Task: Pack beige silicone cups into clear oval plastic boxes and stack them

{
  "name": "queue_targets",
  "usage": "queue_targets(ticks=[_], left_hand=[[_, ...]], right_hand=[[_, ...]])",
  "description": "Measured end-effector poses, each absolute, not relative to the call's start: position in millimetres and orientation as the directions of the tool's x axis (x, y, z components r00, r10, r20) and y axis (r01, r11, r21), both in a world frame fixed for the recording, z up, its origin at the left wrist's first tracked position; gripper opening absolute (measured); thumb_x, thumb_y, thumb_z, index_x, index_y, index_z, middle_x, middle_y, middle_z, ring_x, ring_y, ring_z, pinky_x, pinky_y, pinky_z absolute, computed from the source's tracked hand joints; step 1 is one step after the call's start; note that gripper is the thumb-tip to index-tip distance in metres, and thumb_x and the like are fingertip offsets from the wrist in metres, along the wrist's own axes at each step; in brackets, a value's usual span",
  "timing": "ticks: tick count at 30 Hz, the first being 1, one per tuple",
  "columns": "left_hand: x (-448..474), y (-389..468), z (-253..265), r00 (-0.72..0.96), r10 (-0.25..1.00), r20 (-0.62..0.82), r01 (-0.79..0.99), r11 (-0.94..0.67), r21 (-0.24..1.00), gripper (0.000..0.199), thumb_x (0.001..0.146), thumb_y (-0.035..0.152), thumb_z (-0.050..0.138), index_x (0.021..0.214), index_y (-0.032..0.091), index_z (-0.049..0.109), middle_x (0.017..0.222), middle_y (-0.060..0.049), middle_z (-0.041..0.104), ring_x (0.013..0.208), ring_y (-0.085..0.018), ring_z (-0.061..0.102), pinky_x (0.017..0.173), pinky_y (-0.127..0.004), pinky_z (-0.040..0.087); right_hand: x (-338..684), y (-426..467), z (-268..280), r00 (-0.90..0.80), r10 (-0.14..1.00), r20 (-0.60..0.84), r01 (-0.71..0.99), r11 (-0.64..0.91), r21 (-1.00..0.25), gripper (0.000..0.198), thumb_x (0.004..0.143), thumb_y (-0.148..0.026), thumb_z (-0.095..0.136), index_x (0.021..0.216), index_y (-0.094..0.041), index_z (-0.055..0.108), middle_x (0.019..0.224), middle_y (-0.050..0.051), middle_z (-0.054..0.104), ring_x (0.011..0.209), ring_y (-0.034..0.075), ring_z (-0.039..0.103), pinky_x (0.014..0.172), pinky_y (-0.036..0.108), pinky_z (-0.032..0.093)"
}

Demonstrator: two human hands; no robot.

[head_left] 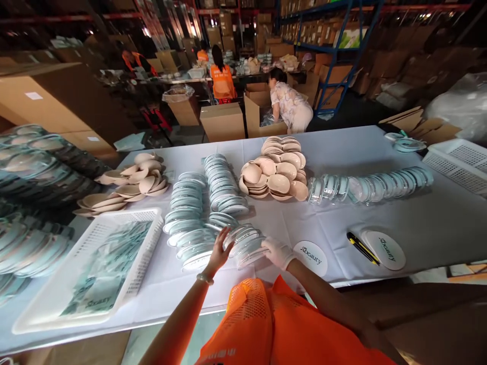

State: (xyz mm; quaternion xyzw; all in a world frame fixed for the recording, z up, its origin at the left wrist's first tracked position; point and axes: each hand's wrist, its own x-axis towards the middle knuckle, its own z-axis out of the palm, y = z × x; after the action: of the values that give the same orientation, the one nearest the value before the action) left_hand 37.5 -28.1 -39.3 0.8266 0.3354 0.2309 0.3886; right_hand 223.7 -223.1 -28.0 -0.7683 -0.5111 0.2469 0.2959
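One short row of packs (245, 242) lies on the counter (342, 223) between the left hand (219, 252), fingers spread apart, and the gloved right hand (279, 253), whose grip I cannot tell. I judge the step as lining up; the next move calls for even pressure.

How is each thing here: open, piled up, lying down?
Light-blue packs: lined up in rows
Left hand: bare, fingers spread
Right hand: gloved, touching packs
Beige cups: piled up
White basket: open-topped, holding teal packets
Utility knife: lying flat
Cardboard box by bending person: open
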Motion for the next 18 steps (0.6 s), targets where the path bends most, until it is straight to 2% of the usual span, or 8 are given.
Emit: queue_targets(ticks=[3,5,8,11,14,18], left_hand=[[17.4,-58.0,-52.8,0.476,0.869,0.132,0.429,-0.361,0.828,0.06,0.098,0.059,0.042,0.138,0.015,0.053,0.145,-0.022,0.054,0.139,-0.036,0.051,0.108,-0.054,0.05],[7.3,-84.1,-59.4,0.373,0.92,0.122,0.446,-0.293,0.846,0.063,0.096,0.062,0.042,0.135,0.014,0.054,0.139,-0.024,0.056,0.132,-0.039,0.056,0.102,-0.057,0.054],[2.3,-119.3,-64.2,0.303,0.943,0.135,0.442,-0.264,0.857,0.062,0.091,0.067,0.051,0.126,0.017,0.06,0.135,-0.021,0.059,0.125,-0.04,0.061,0.101,-0.06,0.055],[9.6,-138.5,-64.3,0.305,0.935,0.181,0.429,-0.305,0.851,0.055,0.09,0.066,0.054,0.119,0.021,0.065,0.129,-0.016,0.064,0.119,-0.037,0.065,0.101,-0.059,0.056],[21.9,-146.2,-61.8,0.335,0.923,0.191,0.416,-0.326,0.849,0.051,0.092,0.065,0.053,0.117,0.022,0.065,0.126,-0.013,0.067,0.117,-0.034,0.066,0.102,-0.056,0.057],[31.9,-160.5,-57.0,0.416,0.885,0.208,0.403,-0.385,0.83,0.046,0.093,0.062,0.054,0.114,0.024,0.067,0.124,-0.012,0.068,0.118,-0.035,0.067,0.102,-0.057,0.057]], right_hand=[[238.4,-242.0,-35.6,0.387,0.919,-0.081,0.607,-0.319,-0.728,0.035,0.091,-0.011,0.058,0.122,-0.023,0.069,0.128,0.003,0.069,0.12,0.017,0.062,0.105,0.025,0.044],[272.7,-266.7,-38.9,0.504,0.855,-0.121,0.563,-0.431,-0.705,0.039,0.094,-0.009,0.051,0.128,-0.022,0.066,0.133,0.004,0.067,0.127,0.016,0.059,0.11,0.025,0.042],[343.8,-315.6,-38.9,0.729,0.642,-0.236,0.411,-0.687,-0.599,0.04,0.097,-0.011,0.045,0.135,-0.012,0.06,0.135,0.015,0.064,0.126,0.021,0.061,0.11,0.035,0.045],[390.8,-357.1,-39.2,0.815,0.467,-0.344,0.274,-0.832,-0.482,0.049,0.093,-0.026,0.066,0.138,-0.008,0.056,0.137,0.02,0.06,0.122,0.029,0.062,0.105,0.046,0.049],[383.3,-369.3,-49.6,0.808,0.444,-0.389,0.258,-0.858,-0.443,0.057,0.086,-0.035,0.077,0.136,-0.014,0.059,0.135,0.016,0.06,0.121,0.032,0.061,0.101,0.05,0.051],[335.4,-357.3,-69.8,0.804,0.479,-0.352,0.289,-0.832,-0.473,0.052,0.091,-0.036,0.073,0.137,-0.018,0.058,0.135,0.013,0.06,0.121,0.029,0.061,0.103,0.049,0.051]])
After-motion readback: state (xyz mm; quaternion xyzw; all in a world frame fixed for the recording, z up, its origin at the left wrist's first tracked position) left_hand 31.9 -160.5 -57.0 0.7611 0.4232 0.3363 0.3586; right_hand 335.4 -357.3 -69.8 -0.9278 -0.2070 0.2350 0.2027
